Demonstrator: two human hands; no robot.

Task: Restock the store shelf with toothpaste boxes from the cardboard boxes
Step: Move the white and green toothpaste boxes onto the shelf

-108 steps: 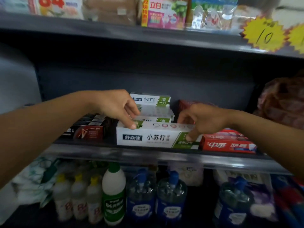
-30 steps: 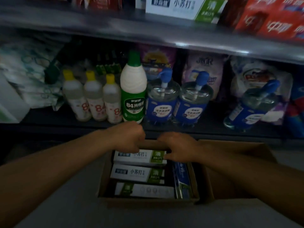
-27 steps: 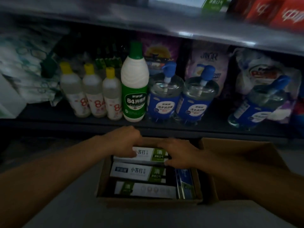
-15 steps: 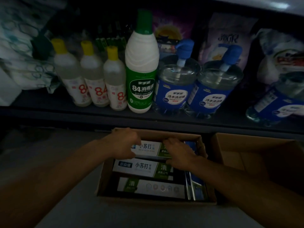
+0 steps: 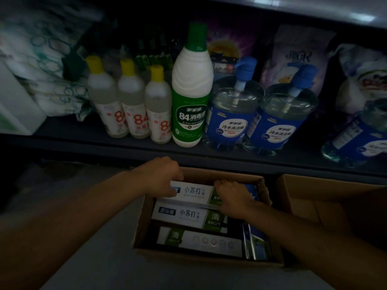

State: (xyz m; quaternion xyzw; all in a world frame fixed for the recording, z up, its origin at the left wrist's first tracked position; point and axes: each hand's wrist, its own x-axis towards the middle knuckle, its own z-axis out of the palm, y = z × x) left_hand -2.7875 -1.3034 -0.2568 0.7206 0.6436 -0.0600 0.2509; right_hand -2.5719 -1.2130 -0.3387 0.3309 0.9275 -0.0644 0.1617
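An open cardboard box on the floor holds several white and green toothpaste boxes lying flat. Both hands are inside it at the far end. My left hand grips the left end of the farthest toothpaste box. My right hand curls its fingers over the green right end of the same box. A second toothpaste box and a third lie nearer to me. Blue boxes stand on edge along the right wall.
A second cardboard box stands open to the right. Above, the low shelf carries yellow-capped bottles, a tall green and white bottle, blue pump jugs and bagged goods behind them.
I have turned from the upper shelf down to the box on the floor. Both hands went into it and closed on the farthest toothpaste box. The view has moved closer.
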